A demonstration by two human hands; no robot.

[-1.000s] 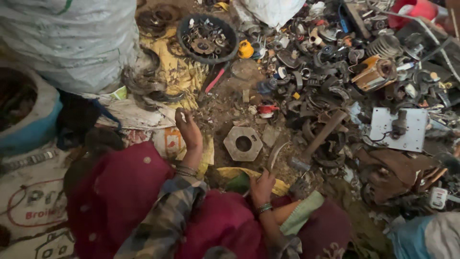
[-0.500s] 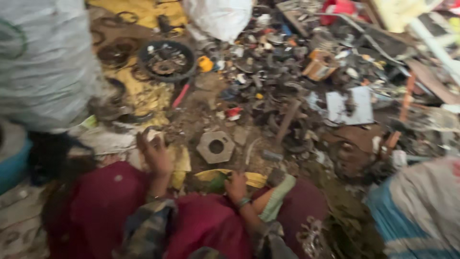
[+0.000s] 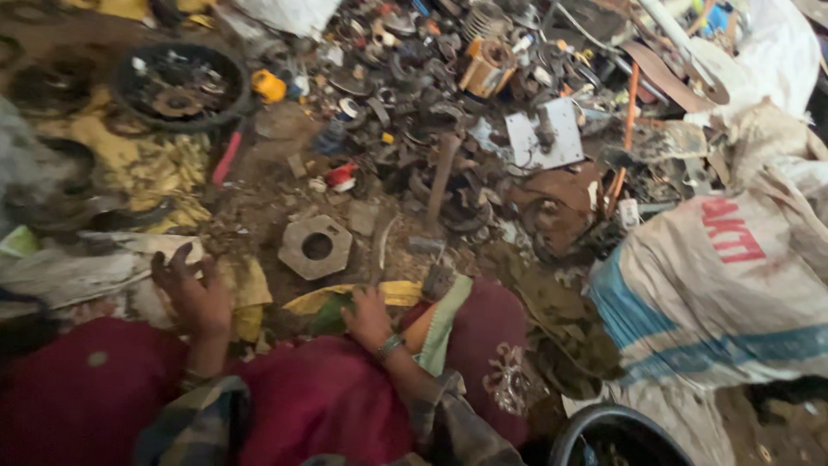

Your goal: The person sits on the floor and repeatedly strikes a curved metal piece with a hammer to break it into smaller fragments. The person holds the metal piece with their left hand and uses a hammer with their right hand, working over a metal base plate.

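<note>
We see the left hand (image 3: 194, 293) resting low on the near left, its dirty fingers spread and loose over the edge of a pale woven sack (image 3: 82, 272) and a scrap of yellow cloth (image 3: 241, 289), grasping nothing. The right hand (image 3: 369, 318), with a bangle at the wrist, lies just right of it, palm down on a folded yellow and green cloth (image 3: 379, 295); whether its fingers pinch the cloth we cannot tell. Between the two hands and slightly farther off, a hexagonal metal block (image 3: 316, 247) with a round hole lies flat on the dirt, apart from both hands. Beyond it spreads a heap of rusty scrap parts (image 3: 431, 103), with a grey metal plate (image 3: 545, 134) to the far right and a dark round basin (image 3: 181, 86) of small parts to the far left. A large white sack with blue stripes (image 3: 733, 285) stands on the right. Dark red cloth (image 3: 319, 406) covers the lap nearest us.
</note>
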